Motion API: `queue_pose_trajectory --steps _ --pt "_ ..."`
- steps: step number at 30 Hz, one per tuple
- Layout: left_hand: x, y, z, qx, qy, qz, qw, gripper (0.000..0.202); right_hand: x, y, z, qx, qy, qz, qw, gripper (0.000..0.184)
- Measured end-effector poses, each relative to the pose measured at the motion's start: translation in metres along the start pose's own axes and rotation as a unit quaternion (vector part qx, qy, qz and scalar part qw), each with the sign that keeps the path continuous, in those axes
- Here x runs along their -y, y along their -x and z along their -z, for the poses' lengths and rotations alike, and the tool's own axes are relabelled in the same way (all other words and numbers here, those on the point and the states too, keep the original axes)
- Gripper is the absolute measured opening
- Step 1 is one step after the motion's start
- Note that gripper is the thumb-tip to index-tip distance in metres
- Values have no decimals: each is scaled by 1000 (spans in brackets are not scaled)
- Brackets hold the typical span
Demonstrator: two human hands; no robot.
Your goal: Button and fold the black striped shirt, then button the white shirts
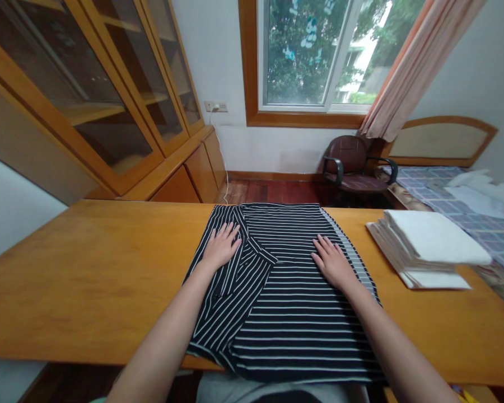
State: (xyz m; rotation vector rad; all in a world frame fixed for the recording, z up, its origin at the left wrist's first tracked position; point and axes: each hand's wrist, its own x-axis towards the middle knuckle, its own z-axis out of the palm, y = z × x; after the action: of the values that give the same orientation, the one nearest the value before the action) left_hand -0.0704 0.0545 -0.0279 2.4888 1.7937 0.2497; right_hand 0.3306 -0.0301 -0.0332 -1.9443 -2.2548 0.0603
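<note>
A black shirt with thin white stripes (285, 302) lies spread on the wooden table, its lower edge reaching the table's near edge. On its left part, a sleeve is folded inward over the body. My left hand (222, 245) rests flat on that folded part, fingers stretched out. Toward the right side, my right hand (332, 262) lies flat on the striped cloth with its fingers apart, close to the curved edge where a paler inner side shows. Neither hand grips the fabric.
A stack of folded white cloth (434, 240) sits at the table's right. The wooden table (88, 280) extends to the left. Beyond it are a glass-door cabinet (151, 145), a brown armchair (350, 162) and a bed with a checked cover (466, 207).
</note>
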Motion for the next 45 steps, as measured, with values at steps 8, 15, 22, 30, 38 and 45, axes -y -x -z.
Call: queue_pose_trajectory --steps 8,15,22,30,38,45 --pt "10 -1 8 4 18 21 1000 66 -3 -17 -3 4 -5 20 1000 60" --pt "25 9 12 -35 23 49 998 64 -1 -25 -2 -14 -50 43 998 57" --pt "56 59 26 -117 4 125 985 61 -29 11 -3 -82 -64 56 993 53" --pt "87 117 37 -12 161 265 951 80 -32 49 -6 -64 -24 39 997 57" --pt "88 146 57 76 371 271 885 70 -32 50 -5 -61 -25 38 997 57" --pt "53 124 105 19 304 221 926 59 -18 44 5 -93 -50 58 993 48"
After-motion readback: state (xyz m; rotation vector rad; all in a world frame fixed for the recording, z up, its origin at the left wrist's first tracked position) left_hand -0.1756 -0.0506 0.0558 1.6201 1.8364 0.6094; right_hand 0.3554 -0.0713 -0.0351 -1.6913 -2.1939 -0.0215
